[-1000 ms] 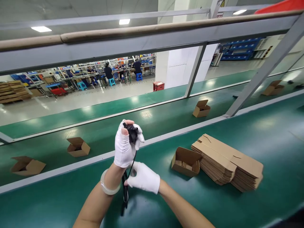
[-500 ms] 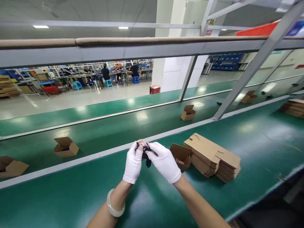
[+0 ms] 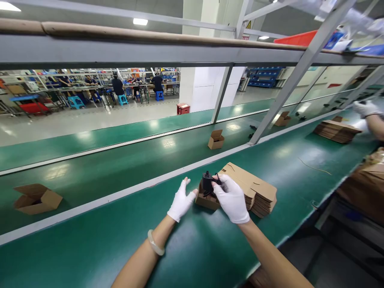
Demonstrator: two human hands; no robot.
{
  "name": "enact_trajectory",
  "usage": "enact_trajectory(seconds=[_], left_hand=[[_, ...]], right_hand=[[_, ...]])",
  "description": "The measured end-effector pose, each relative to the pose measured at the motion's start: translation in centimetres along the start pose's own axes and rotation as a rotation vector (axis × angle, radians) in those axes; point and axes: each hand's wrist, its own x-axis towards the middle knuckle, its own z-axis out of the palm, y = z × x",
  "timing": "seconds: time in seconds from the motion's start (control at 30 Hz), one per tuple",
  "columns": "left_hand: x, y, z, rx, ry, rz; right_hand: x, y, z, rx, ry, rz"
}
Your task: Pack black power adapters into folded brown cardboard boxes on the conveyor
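Note:
My right hand (image 3: 232, 197), in a white glove with bare fingertips, grips a black power adapter (image 3: 207, 182) with its cable bundled. The adapter is held over a small open cardboard box (image 3: 207, 201) on the green work surface. Gloved the same way, my left hand (image 3: 182, 201) is at the box's left side, fingers apart and holding nothing; whether its thumb touches the box I cannot tell. Just right of the box lies a stack of flat folded cartons (image 3: 255, 186), partly covered by my right hand.
On the green conveyor belt (image 3: 135, 158) behind a white rail stand open cartons, one at the left (image 3: 39, 200) and another near the middle (image 3: 216, 140). A slanted metal post (image 3: 282, 96) rises from the rail. At far right, a co-worker's gloved hand (image 3: 366, 109) is beside another carton stack (image 3: 337, 131).
My right hand has carried the adapter right, to above the open box. My left hand has let go of it and opened. The view has turned right, bringing a co-worker's hand into sight.

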Motion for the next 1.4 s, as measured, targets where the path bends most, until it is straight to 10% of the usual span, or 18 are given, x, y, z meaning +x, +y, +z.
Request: enact_trajectory(seconds=[0.37,0.93,1.4], left_hand=[[3.8,-3.3,3.4,0.049,-0.192,0.064],[8.0,-4.9,6.1,-0.098,-0.494,0.151],[5.7,-4.2,3.9,-0.012,-0.498,0.15]], right_hand=[[3.2,0.3,-1.0,-0.986,-0.665,-0.307],[3.2,0.6,-2.4,-1.062,-0.652,-0.075],[3.4,-1.8,-2.0,-1.211,-0.927,-0.344]])
